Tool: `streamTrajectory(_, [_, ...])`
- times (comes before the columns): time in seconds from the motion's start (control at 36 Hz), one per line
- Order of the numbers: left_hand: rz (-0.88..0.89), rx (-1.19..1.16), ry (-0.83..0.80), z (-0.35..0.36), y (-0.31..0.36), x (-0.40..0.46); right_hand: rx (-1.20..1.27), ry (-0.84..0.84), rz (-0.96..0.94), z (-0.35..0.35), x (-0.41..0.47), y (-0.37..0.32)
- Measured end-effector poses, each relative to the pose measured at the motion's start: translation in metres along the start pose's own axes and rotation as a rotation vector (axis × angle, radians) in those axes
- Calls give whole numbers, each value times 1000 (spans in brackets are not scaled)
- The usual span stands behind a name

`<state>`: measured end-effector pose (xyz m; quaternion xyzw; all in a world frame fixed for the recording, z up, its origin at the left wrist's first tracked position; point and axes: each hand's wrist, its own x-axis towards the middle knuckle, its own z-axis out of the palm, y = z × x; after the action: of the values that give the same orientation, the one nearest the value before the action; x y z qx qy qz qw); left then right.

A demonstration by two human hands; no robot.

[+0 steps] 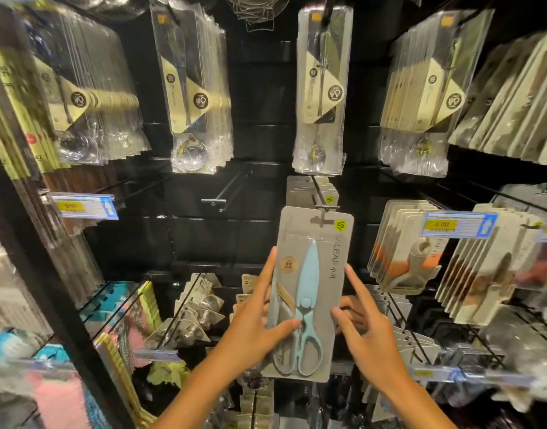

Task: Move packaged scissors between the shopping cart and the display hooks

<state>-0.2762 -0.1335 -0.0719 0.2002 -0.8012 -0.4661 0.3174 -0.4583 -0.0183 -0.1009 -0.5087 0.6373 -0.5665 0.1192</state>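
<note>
A pack of scissors (309,292), a grey card with light blue scissors under clear plastic, is held upright in front of a black display wall (204,236). The hang hole at its top is just at the tip of a display hook (323,209), and more grey packs (312,188) of the same kind hang farther back on that hook.

The left hand (253,323) holds the pack on its left side: the thumb presses on the front near the scissor pivot, the index finger lies straight along the left edge, and the other fingers are behind the card. The right hand (363,329) is at the right edge, with the thumb touching the front of the card and the index finger pointing up beside the edge; its other fingers are curled behind, so it pinches the pack lightly.

To the left, an empty hook (225,193) sticks out from the wall. Above hang packaged spoons (321,91) in clear bags. On the right a price tag (458,225) shows 4.00, and on the left another tag (83,206) shows 5.00.
</note>
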Motion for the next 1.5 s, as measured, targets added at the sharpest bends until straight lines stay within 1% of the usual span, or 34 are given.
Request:
streamTrajectory(0.19, [-23,-23,-34,11,0,10,32,23,14,-10,-3,1])
streamTrajectory(0.39, [-38,-108,-4,14,-4,15,23,16,18,-14,1,1])
streamTrajectory(0.64, [-36,-142,28,14,-16,13,13,-29,22,-11,3,7])
streamTrajectory(0.72, [-22,-105,26,15,-18,17,23,-39,29,-11,7,11])
streamTrajectory(0.83, [-44,-69,11,16,-18,30,-23,-59,15,-10,19,18])
streamTrajectory(1.0, [-103,33,-80,11,-28,57,-153,-130,22,-6,41,34])
streamTrajectory(1.11, [-129,88,-111,11,-33,76,-179,-159,29,-3,56,40])
streamTrajectory(1.31, [-150,157,-89,10,-36,107,-173,-208,72,3,91,44])
streamTrajectory(1.44, [-179,203,-5,11,-47,111,-164,-238,90,7,103,49])
streamTrajectory(1.5, [-173,272,4,11,-50,106,-221,-225,123,8,100,54])
